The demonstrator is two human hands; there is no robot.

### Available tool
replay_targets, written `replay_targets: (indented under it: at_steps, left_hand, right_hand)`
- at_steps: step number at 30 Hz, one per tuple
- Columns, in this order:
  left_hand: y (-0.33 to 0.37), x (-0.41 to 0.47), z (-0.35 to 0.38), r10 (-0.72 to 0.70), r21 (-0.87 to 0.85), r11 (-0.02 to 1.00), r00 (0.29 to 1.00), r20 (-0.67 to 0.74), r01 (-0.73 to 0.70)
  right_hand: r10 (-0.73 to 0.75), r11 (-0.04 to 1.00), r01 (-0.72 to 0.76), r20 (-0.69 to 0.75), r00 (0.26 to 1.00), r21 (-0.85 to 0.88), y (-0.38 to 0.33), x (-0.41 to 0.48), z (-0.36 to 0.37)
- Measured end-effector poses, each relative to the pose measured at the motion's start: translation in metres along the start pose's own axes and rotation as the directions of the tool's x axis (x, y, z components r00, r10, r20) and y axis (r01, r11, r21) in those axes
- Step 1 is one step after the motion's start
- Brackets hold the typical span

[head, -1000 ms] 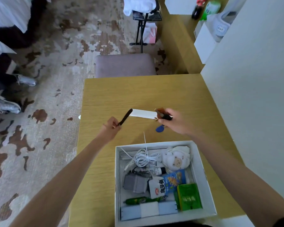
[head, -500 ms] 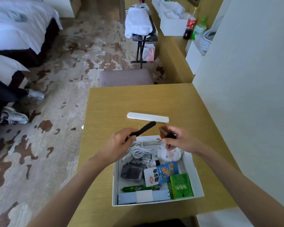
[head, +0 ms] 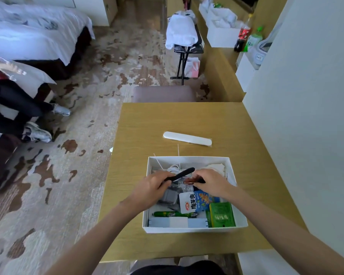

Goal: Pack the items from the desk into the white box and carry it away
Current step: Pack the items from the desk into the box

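1. The left hand (head: 150, 187) hovers over the 9 o'clock side of the white box (head: 187, 229). Its grip is pinched on the near end of a black strip (head: 182, 173), which slants up towards 2 o'clock above the contents.
2. The white box sits at the 6 o'clock end of the tabletop (head: 147, 126), already well filled. A grey pouch (head: 168, 196) lies under the left hand, a white cable (head: 174, 167) at 11 o'clock, a snack packet (head: 199, 201) in the middle, a green stick (head: 173, 214) at 7 o'clock and a green packet (head: 221, 214) at 5 o'clock.
3. A white case (head: 187, 138) lies flat on the tabletop at 12 o'clock from the box, well apart from both hands. It looks like the last loose item.
4. The right hand (head: 212, 183) is over the box's 2 o'clock part. Its grip is curled round a small brown and black object (head: 190, 181); what it is I cannot tell.
5. Step in hand, as I judge it: lowering the strip and the small object into the box.
6. The next move calls for letting both go in a free gap. Then reach to 12 o'clock for the white case and lay it along the box, since it is long. After that, take the box by its 3 and 9 o'clock walls to lift it.
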State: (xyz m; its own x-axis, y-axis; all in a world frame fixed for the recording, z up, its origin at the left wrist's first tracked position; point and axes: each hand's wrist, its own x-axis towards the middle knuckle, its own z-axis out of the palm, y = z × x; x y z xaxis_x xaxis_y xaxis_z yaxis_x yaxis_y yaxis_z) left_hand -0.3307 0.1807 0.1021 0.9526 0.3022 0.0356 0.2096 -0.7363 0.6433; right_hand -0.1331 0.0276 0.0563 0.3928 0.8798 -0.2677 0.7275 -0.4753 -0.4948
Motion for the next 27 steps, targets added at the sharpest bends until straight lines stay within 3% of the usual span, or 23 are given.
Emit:
replay_targets:
  at_steps: [2, 4, 7, 9, 11, 14, 19, 24, 27]
  left_hand:
    - [-0.002, -0.005, 0.002, 0.01, 0.043, 0.999, 1.0, 0.011, -0.011]
    - [-0.003, -0.008, 0.004, 0.003, 0.064, 0.998, 1.0, 0.031, -0.005]
    - [-0.006, -0.01, 0.008, -0.01, 0.087, 0.996, 0.997, 0.079, 0.003]
    - [-0.007, -0.009, 0.012, 0.004, 0.098, 0.995, 0.992, 0.128, -0.016]
    - [-0.005, -0.007, 0.019, 0.037, 0.077, 0.996, 0.983, 0.182, -0.052]
    - [-0.002, -0.004, 0.032, 0.077, 0.056, 0.994, 0.974, 0.214, -0.091]
    - [-0.002, 0.002, 0.043, 0.029, -0.02, 1.0, 0.932, 0.36, -0.023]
    - [-0.012, 0.004, 0.04, -0.006, 0.052, 0.999, 0.905, 0.425, -0.017]
    - [-0.017, 0.003, 0.037, -0.01, 0.127, 0.99, 0.881, 0.474, -0.057]
  right_hand:
    - [-0.018, 0.997, 0.019, 0.003, 1.0, -0.073, 0.0, 0.0, 0.0]
    - [-0.017, 0.999, 0.016, -0.007, 1.0, -0.041, 0.0, -0.002, -0.005]
    - [0.019, 0.987, -0.009, -0.064, 0.998, 0.163, -0.003, -0.011, -0.017]
    - [0.046, 0.919, -0.043, 0.003, 0.999, 0.391, -0.007, -0.02, -0.026]
    - [0.0, 0.87, -0.057, 0.115, 0.993, 0.49, -0.011, -0.031, -0.03]
    - [-0.07, 0.935, -0.007, 0.203, 0.977, 0.355, -0.012, -0.043, -0.023]
    - [-0.058, 0.977, 0.003, 0.249, 0.967, 0.215, -0.001, -0.045, -0.002]
    - [-0.031, 0.982, -0.009, 0.208, 0.978, 0.19, 0.008, -0.043, 0.004]
    - [-0.063, 0.986, 0.017, 0.28, 0.958, 0.163, 0.008, -0.044, 0.011]
